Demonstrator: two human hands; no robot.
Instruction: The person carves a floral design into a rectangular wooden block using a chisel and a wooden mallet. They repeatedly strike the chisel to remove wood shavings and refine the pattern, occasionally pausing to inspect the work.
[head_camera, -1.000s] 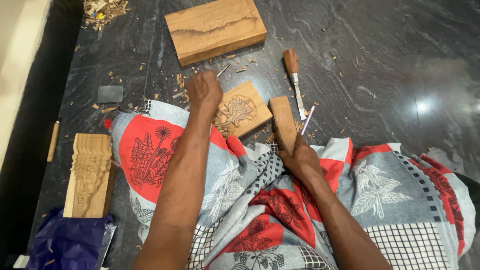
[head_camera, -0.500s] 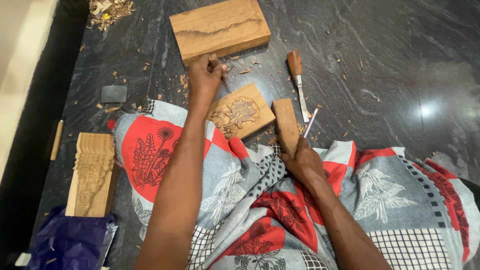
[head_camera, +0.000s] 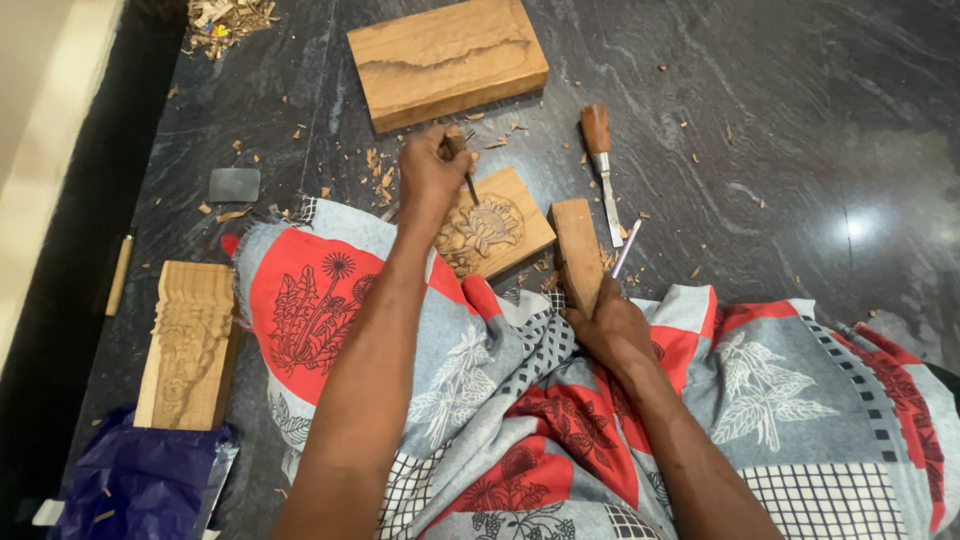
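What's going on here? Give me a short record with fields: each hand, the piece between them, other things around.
left hand: grips a thin chisel, tip on the carved panel
right hand: holds a wooden mallet block
carved panel: floral relief, on the dark stone floor
nearby: plain plank, wooden-handled chisel, carved post, patterned cloth

Our left hand (head_camera: 432, 175) has left the carved block (head_camera: 493, 234), reached up toward the plank (head_camera: 447, 60), and now grips a thin chisel (head_camera: 466, 172), its tip set on the carving. Our view has shifted slightly.
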